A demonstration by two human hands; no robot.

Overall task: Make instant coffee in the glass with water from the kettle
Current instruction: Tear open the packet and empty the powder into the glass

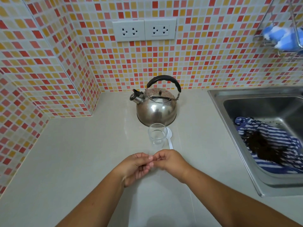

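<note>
- Head view: both hands meet over the near middle of the counter [82, 153], just near of the glass [157, 135].
- Left hand [136, 167]: fingers curled, thumb and fingertips pressed toward those of the right hand [170, 163]. The fingertips of both hands touch at one spot.
- Whether something small is pinched there (a sachet, perhaps) cannot be told; nothing shows between the fingertips.
- Judgement: a two-handed fingertip grip held right in front of the glass fits tearing or opening something meant to go into it.
- Glass: upright, clear, looks empty. No powder or water visible inside.
- White spoon [169, 138]: lies on the counter just right of the glass, touching or nearly so, bowl toward the far side. Likely parked there for stirring.
- Kettle [157, 105]: steel, black handle upright, spout pointing left. Stands directly behind the glass, very close, so the pour is a short reach.
- Sink [218, 95] at right holds a blue striped cloth [265, 133] with a dark patch on it; not part of the job.
- Task status, judged: early. Coffee not in the glass, water not poured.
</note>
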